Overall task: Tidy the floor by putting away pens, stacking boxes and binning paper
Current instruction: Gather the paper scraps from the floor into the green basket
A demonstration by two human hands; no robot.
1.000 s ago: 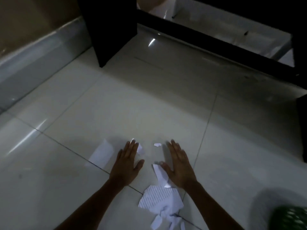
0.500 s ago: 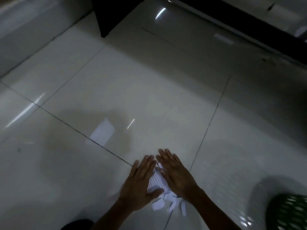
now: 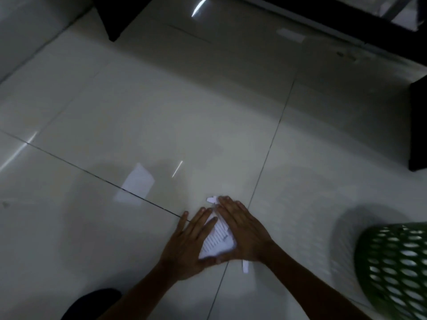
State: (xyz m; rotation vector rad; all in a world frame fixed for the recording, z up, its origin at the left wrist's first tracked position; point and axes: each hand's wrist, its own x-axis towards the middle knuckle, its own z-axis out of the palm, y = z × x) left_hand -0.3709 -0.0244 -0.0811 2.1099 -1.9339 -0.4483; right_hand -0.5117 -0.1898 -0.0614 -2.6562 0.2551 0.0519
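Torn pieces of lined white paper [image 3: 217, 242] lie bunched on the tiled floor, squeezed between my two hands. My left hand [image 3: 188, 243] lies flat on the floor with straight fingers against the pile's left side. My right hand [image 3: 241, 225] lies flat over the pile's right side, fingers straight. One small scrap [image 3: 211, 200] pokes out beyond my right fingertips, and another strip [image 3: 245, 267] lies just below my right wrist. A green mesh waste bin [image 3: 395, 266] stands at the lower right.
Dark furniture legs stand at the top left [image 3: 108, 17] and right edge [image 3: 418, 125], joined by a dark rail along the top. A pale rectangle of reflected light [image 3: 136, 183] shows on the tiles left of my hands. A dark shape [image 3: 92, 303] sits at the bottom edge.
My hands, spread apart on the floor a second ago, have swept together and gathered the scattered paper scraps into one bunch between them. The view has tilted down and right, showing more of the bin.
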